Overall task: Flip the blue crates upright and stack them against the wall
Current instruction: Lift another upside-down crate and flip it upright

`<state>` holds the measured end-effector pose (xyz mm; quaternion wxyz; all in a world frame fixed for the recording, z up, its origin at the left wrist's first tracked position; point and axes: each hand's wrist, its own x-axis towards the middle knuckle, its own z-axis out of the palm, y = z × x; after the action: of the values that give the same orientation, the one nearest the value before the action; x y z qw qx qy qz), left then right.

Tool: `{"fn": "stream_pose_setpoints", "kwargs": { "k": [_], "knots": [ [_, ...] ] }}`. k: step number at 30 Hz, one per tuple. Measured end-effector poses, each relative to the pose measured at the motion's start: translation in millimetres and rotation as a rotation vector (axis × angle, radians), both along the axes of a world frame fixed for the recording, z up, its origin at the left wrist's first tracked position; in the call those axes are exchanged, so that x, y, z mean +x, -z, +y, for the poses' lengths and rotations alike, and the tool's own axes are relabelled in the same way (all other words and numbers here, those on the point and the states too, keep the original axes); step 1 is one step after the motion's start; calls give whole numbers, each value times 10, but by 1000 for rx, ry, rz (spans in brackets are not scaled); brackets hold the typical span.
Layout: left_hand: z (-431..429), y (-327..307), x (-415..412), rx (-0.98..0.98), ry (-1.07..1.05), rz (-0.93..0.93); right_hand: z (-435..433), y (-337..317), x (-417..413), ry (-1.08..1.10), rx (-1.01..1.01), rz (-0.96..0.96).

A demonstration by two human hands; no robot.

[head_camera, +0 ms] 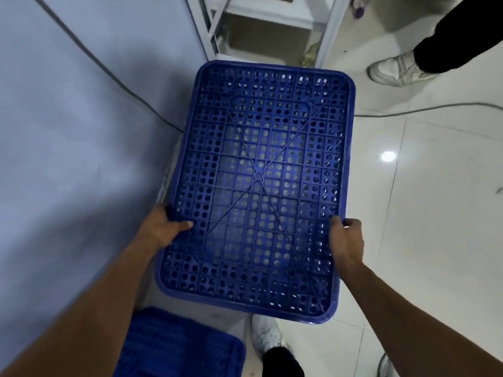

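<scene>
A blue perforated crate [258, 175] is held upside down in front of me, its ribbed bottom facing up. My left hand [163, 227] grips its left edge, thumb on top and fingers curled under. My right hand [345, 240] grips the right edge the same way. A second blue crate [177, 346] lies on the floor at the lower left, beside the wall [68, 131]; only part of it shows.
A white metal shelf rack [272, 25] stands beyond the crate. A cable [424, 110] runs across the tiled floor. Another person's leg and white shoe [394, 69] are at the upper right. My own white shoe [266, 336] is below the crate.
</scene>
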<state>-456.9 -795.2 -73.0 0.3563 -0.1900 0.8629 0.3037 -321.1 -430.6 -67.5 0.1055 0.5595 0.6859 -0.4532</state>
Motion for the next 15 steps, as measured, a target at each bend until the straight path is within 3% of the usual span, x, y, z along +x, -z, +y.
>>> {"fn": "stream_pose_setpoints", "kwargs": {
  "k": [6,15],
  "knots": [
    [611,-256,388,51,184,9,521,-63,173,282,264,-14],
    [1946,-593,1149,8,229,4,1731,-422,1090,323,294,-92]
  ]
}}
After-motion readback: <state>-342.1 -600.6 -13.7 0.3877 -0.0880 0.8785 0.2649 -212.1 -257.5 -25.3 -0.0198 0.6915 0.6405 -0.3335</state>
